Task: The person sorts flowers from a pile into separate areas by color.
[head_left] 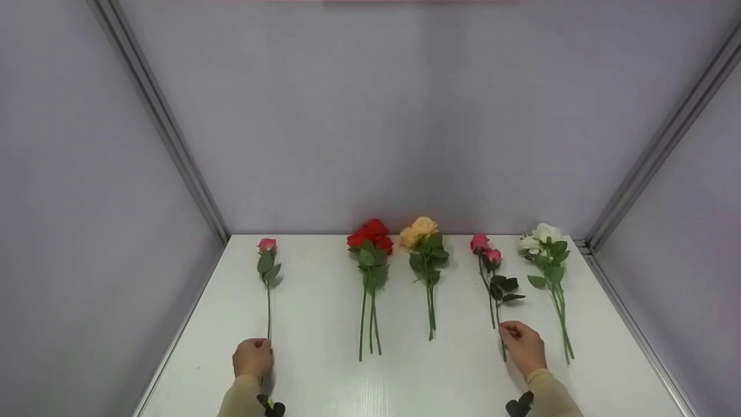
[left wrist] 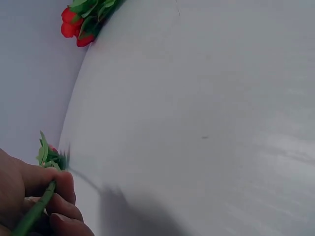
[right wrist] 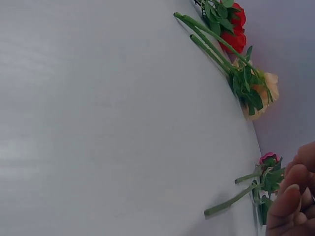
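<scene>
At the left of the table, my left hand (head_left: 253,357) pinches the stem of a single pink rose (head_left: 267,245) between thumb and forefinger. In the left wrist view its green stem (left wrist: 33,214) passes through those fingers, the bloom pointing to the back wall. On the right, my right hand (head_left: 524,346) is at the lower stem of two dark pink roses (head_left: 480,243), fingers loosely bent. The right wrist view shows the fingers (right wrist: 288,204) beside these stems (right wrist: 229,202), which appear to lie outside the grip; contact is hard to tell.
Between the hands lie a bunch of red roses (head_left: 371,234) and a bunch of peach-yellow roses (head_left: 424,227). White roses (head_left: 547,233) lie at the far right. The white table (head_left: 312,313) is enclosed by grey panels (head_left: 405,116) at the back and sides.
</scene>
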`<state>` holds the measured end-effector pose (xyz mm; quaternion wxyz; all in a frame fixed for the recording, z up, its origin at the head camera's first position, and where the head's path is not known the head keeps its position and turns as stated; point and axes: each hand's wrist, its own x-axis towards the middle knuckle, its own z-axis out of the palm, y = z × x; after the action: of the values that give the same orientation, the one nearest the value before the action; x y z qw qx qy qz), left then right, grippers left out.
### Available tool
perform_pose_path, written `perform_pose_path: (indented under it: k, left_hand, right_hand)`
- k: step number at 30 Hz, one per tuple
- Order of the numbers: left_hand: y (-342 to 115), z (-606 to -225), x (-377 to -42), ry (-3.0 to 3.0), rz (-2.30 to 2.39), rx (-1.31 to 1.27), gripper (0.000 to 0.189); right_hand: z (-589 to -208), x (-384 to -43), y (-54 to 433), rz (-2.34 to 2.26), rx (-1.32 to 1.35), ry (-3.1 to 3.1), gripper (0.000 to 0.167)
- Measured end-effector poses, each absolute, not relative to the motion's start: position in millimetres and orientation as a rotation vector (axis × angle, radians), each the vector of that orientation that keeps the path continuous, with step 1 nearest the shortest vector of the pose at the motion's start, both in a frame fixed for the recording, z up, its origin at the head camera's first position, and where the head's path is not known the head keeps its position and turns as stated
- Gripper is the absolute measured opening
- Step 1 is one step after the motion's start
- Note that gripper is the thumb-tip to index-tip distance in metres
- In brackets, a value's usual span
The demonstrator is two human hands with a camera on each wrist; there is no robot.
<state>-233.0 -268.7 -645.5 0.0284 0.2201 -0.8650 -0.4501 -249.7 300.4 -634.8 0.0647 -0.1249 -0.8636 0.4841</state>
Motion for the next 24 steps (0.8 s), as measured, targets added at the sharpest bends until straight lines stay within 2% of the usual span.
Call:
perform_pose_path:
  k: [15,24]
  left_hand:
    - [-224,-616,-226,-2.429,-1.609,0.577,0.022]
    - [-176,-589,-213,-2.235,-1.953,0.491,0.016]
  right_hand:
    - [-623,-244,285,1.572,-0.307,-2.545,0.023]
    - [-601,-237,255,1.679,-0.203,-2.510,0.012]
